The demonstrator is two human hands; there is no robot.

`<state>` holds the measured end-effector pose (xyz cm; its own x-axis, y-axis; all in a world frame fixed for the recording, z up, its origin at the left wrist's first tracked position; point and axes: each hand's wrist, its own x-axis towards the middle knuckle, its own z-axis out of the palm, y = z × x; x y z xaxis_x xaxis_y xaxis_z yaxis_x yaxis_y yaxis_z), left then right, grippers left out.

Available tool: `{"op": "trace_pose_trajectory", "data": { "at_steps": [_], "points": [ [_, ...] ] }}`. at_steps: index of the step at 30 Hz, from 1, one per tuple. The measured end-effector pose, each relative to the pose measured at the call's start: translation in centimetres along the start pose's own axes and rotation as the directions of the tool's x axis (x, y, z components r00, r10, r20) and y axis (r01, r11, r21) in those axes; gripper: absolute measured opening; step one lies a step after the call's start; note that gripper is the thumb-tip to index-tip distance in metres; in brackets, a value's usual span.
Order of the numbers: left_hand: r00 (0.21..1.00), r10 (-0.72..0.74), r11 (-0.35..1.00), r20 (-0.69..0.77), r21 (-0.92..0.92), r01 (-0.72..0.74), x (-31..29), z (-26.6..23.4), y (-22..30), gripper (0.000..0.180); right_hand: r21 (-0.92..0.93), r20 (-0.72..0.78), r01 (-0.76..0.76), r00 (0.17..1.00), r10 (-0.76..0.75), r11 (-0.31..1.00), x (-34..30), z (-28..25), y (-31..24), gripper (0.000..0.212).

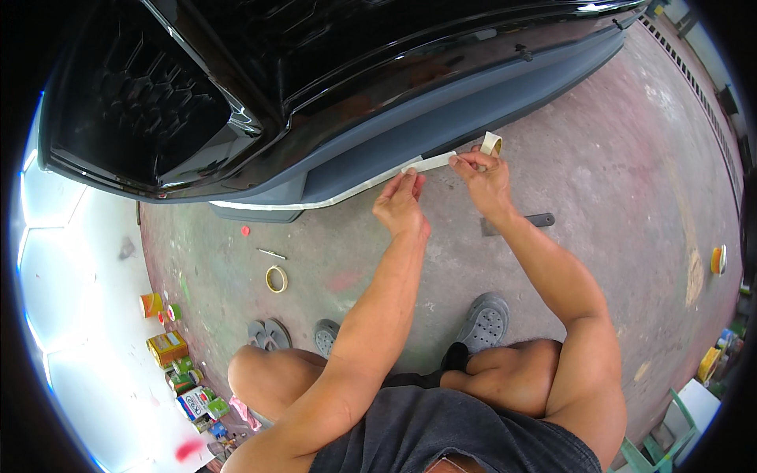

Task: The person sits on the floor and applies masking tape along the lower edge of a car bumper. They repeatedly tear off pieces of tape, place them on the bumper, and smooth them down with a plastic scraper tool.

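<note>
Pinching the white tape strip [438,162], the right hand [489,184] had the tape roll [492,143] at its fingers; apart from it, the left hand [403,206] was clamped on the strip, which ran along the lower edge of the black and grey bumper [394,130], above the floor [583,189].

Bright, whitish light shows from hexagonal panels [51,268] beyond the left edge of the floor [599,197], where the wall [110,355] washes out. Glints streak the glossy black bumper [347,71]; its recesses sink dark. Floor shadows are soft. Focus looks crisp centrally; fisheye curvature bends the floor's edges toward black corners.
</note>
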<state>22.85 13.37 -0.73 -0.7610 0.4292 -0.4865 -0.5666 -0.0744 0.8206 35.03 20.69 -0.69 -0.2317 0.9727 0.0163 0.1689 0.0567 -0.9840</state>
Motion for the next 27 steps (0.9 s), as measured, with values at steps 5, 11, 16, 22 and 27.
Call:
{"op": "trace_pose_trajectory", "data": {
  "at_steps": [5, 11, 16, 22, 27],
  "points": [
    [0.998, -0.031, 0.996, 0.053, -0.08, 0.035, 0.5, -0.7, -0.4, 0.013, 0.014, -0.042, 0.031, 0.999, -0.031, 0.999, 0.9, -0.6, 1.3, 0.018],
    [0.982, -0.092, 0.992, 0.165, -0.073, 0.105, 0.7, -1.7, -0.9, 0.018, -0.019, 0.008, -0.014, 1.0, 0.014, 1.0, 1.7, -1.0, 0.6, 0.018],
    [0.929, -0.318, 0.942, 0.191, -0.046, 0.332, -0.1, -0.9, -0.9, 0.027, 0.029, 0.032, -0.053, 0.998, 0.052, 0.998, 1.7, -1.6, 0.9, 0.02],
    [0.89, -0.322, 0.904, 0.322, -0.175, 0.39, 0.6, -1.0, -1.5, 0.025, -0.057, 0.115, 0.084, 0.99, -0.077, 0.995, -0.3, -2.2, -1.7, 0.017],
    [0.905, -0.295, 0.919, 0.306, -0.168, 0.357, 0.3, -1.5, -2.4, 0.012, -0.014, 0.115, 0.071, 0.991, -0.069, 0.997, -0.7, -2.8, -1.7, 0.015]
  ]
}}
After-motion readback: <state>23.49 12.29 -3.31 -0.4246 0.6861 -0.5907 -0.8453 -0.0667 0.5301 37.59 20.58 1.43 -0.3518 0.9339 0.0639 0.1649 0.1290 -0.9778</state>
